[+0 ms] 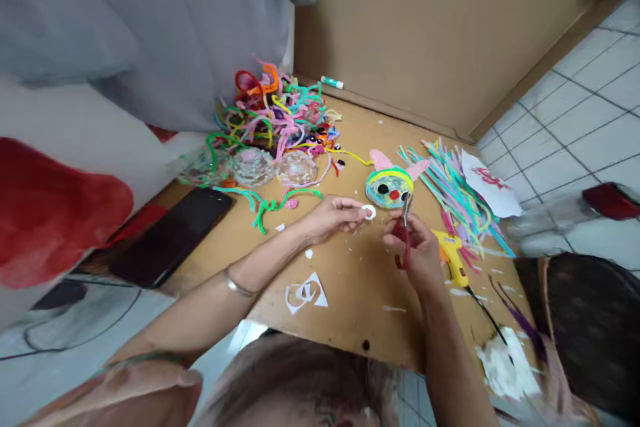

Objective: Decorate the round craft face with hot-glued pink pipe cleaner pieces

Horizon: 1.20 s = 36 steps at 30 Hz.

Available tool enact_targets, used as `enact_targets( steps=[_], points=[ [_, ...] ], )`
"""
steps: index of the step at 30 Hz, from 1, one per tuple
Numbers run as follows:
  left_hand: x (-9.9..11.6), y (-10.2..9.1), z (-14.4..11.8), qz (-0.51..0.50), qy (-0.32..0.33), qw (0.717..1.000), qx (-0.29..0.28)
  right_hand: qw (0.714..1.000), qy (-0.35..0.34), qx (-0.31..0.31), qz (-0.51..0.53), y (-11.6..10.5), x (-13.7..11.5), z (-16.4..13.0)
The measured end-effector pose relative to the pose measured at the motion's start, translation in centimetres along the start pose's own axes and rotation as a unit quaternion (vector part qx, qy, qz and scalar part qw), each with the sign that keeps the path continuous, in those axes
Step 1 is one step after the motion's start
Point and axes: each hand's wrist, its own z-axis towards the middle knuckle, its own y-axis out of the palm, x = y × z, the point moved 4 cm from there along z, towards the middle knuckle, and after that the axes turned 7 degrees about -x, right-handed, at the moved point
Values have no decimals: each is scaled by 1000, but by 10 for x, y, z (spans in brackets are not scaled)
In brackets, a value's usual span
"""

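Ring [369, 212] pinched in left hand [334, 216] fingertips [361, 213] — scissors [403, 232] beside

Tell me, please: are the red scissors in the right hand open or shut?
Cannot tell. The right hand grips the red scissors, blades pointing up toward the round animal face, but they are too small and blurred.

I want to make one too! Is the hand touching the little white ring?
Touching. The head view shows the left hand pinching the small white ring between its fingertips, just above the table.

Left hand [331, 215] pinches white ring [369, 211]; right hand [417, 250] grips scissors [403, 235].
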Motion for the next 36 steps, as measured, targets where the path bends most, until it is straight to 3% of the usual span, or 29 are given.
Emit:
enact_targets(
  steps=[6, 16, 30, 36],
  points=[
    [-13, 11, -2, 20, -45, 998, -39, 998, -22, 56, -1, 6, -2, -2],
    [-23, 14, -3, 32, -60, 995, -72, 998, -15, 46, 32, 7, -3, -3],
    [-21, 15, -5, 46, -56, 993, -94, 998, 5, 52, 27, 3, 6, -1],
    [-20, 16, -6, 69, -52, 993, -77, 998, -15, 56, 3, 4, 5, -1]
  ],
)
